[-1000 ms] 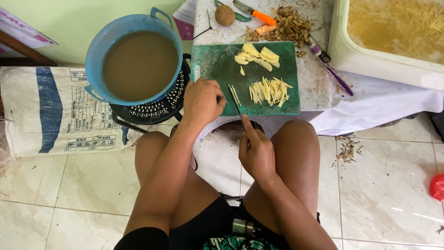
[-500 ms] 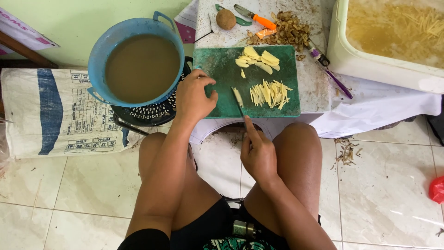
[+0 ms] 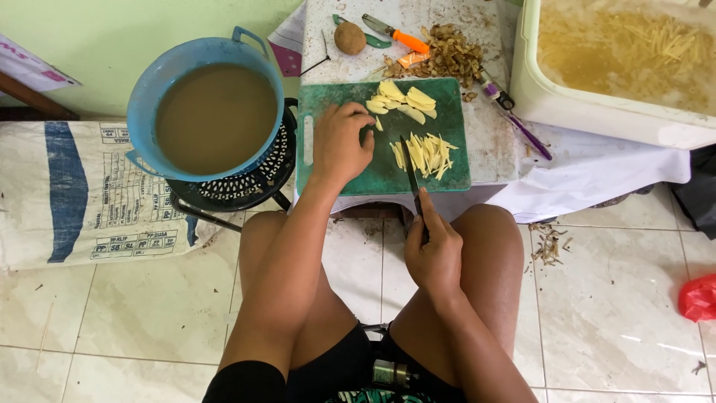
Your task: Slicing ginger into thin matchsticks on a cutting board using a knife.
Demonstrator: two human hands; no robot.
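Slicing potato at the green board

Gripping the knife (image 3: pixel 411 168), my right hand (image 3: pixel 435 250) has fingers clamped round the handle, blade laid beside the cut strips (image 3: pixel 424 154), likely herding them. Left hand (image 3: pixel 342 142) rests on the cutting board (image 3: pixel 343 175), fingers curled together near the potato slices (image 3: pixel 403 101). Beyond: peels (image 3: pixel 447 51), whole potato (image 3: pixel 350 37), white tub (image 3: pixel 597 104) holding soaking strips.

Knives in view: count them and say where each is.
2. One knife is in the right hand, blade on the green cutting board. One orange-handled knife lies beyond the board beside the peelings. Others may be hidden.
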